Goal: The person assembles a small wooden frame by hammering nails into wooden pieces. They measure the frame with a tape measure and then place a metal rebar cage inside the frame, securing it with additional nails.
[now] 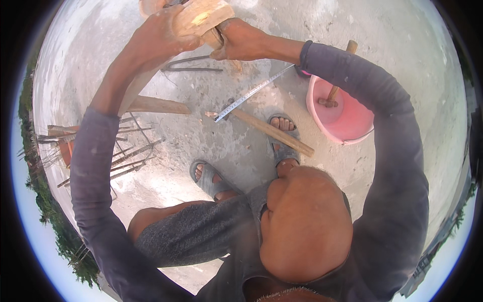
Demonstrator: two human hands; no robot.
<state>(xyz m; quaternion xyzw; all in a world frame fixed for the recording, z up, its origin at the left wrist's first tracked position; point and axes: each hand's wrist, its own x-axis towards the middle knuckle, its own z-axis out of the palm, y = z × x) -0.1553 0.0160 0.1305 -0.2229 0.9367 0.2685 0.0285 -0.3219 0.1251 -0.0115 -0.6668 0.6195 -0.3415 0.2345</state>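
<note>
Both my arms reach out to the far edge of the view. My left hand [163, 34] is closed around a pale wooden block [204, 16] with a rough, freshly cut face. Against the block's right end, my right hand [241, 39] is closed on a darker wooden piece [213, 37] just below it; whether the two pieces are joined I cannot tell. Below my hands a bent steel rod [193, 63] lies on the concrete. An extended tape measure blade [254, 91] runs toward my feet, its end near the head of a wooden-handled hammer [274, 132].
A pink bucket [344, 133] stands on the right with another wooden-handled hammer [333, 93] in it. On the left are a wooden plank [158, 104] and a bundle of steel bars [131, 162] rising from the floor. An orange-brown shape [150, 7] at the top edge is unclear.
</note>
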